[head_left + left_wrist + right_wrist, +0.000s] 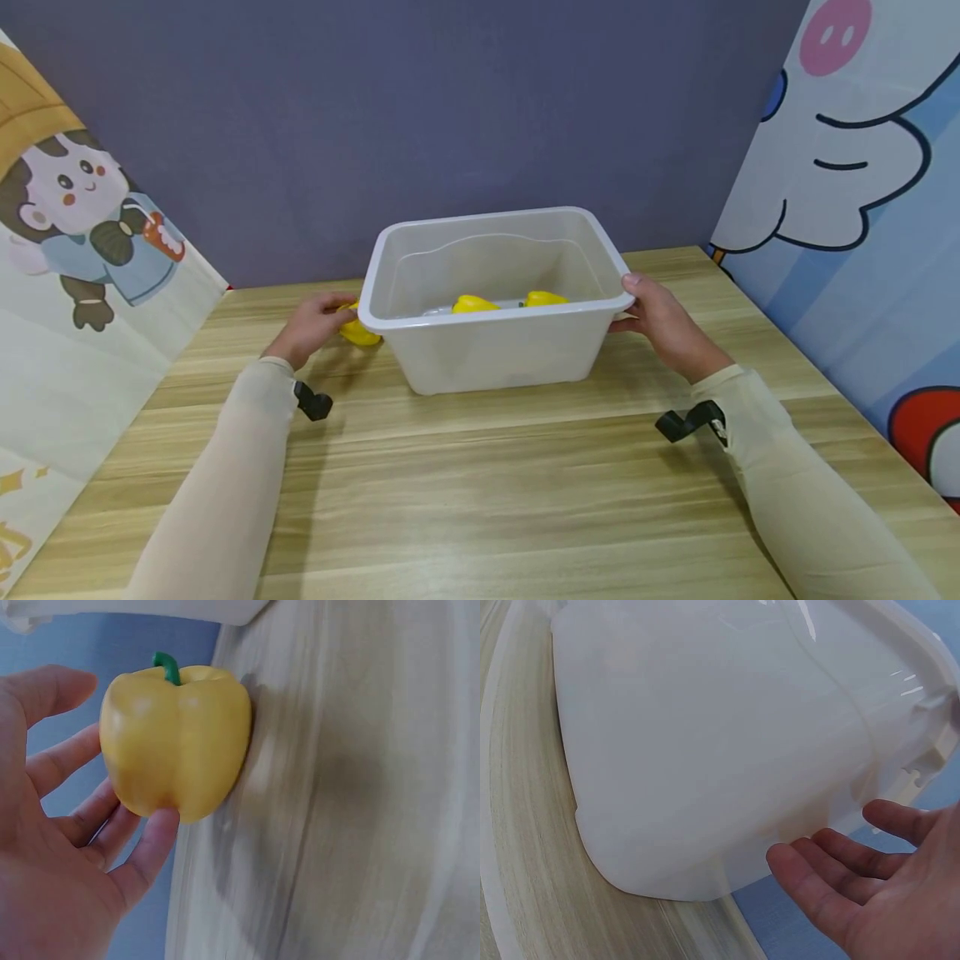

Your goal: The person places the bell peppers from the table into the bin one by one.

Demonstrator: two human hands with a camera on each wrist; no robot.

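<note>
- Yellow bell pepper [176, 742], green stem [168, 667]: on the wooden table [480, 483], outside the tub and just beside its left wall, under the rim corner. Smooth, glossy, waxy-looking skin; probably a light hollow replica, judged stiff and a little slippery. Best taken around the broad lobed body with fingers spread wide, not by the thin stem.
- Left hand [315, 321]: cupped about the pepper, fingertips [161, 825] touching its lower side, thumb and remaining fingers relaxed and spread near it; no firm closure around it visible.
- Translucent white plastic tub [491, 346]: upright at the middle of the table, near the grey back wall. Thin-walled, likely light and somewhat flexible, smooth sides offering little purchase; rolled rim [922, 690] the natural hold.
- Right hand [663, 321]: at the tub's right end, thumb lying over the rim in the head view; in the wrist view fingers [832, 855] straight, loosely spread, just beside the wall. Full contact under the rim not discernible.
- Two more yellow peppers [474, 304], [546, 297]: lying on the tub floor, side by side, toward the near wall.
- Cartoon-printed side panels [82, 250]: either side of the table.
</note>
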